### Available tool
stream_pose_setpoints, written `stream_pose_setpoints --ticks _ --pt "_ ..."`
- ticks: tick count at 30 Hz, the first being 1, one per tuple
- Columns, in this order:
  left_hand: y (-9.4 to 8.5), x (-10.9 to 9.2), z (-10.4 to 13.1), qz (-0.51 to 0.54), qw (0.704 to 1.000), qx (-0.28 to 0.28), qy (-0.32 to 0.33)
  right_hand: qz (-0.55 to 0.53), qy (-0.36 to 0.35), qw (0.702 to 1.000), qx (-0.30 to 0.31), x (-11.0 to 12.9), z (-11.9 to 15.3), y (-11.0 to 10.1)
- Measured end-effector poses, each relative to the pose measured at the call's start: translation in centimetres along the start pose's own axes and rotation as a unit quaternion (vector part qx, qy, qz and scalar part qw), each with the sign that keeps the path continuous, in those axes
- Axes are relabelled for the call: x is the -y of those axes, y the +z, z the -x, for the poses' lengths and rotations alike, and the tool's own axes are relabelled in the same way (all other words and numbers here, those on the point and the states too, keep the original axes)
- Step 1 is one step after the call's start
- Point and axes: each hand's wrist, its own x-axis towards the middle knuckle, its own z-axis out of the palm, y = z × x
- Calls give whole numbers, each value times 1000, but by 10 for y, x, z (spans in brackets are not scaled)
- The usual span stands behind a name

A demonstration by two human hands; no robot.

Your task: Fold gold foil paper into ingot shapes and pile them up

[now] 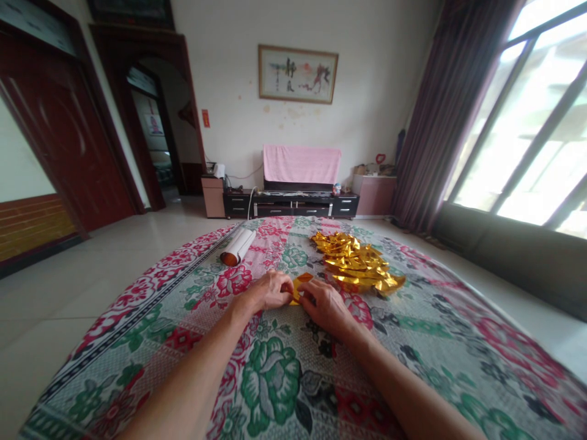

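Observation:
Between my two hands, low over the flowered tablecloth, is a small piece of gold foil paper [302, 278], partly folded. My left hand [273, 289] pinches its left side with fingers closed. My right hand [324, 300] grips its right side, thumb and fingertips meeting near its middle. The fingers cover much of the paper, so its full shape is hidden. Just beyond my right hand lies a heap of folded gold foil ingots [358, 263]. Ahead of my left hand rests a roll of white-backed paper [238, 247], with an orange-gold inside showing at its near end.
A round table with a red, green and grey flowered tablecloth [270, 379] spreads under my arms. Past its far edge stands a low black cabinet [293, 205] with a pink cloth [301, 164] over something. A dark sofa [509, 256] sits below the window at right.

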Motion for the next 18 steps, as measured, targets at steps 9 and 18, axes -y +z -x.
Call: stream_pose_setpoints --ticks 9,18 --pt "3 4 -1 -24 1000 5 9 -18 34 999 1 -1 -1 2" --pt "1 1 1 -13 1000 -4 0 -28 6 1000 2 1 1 1"
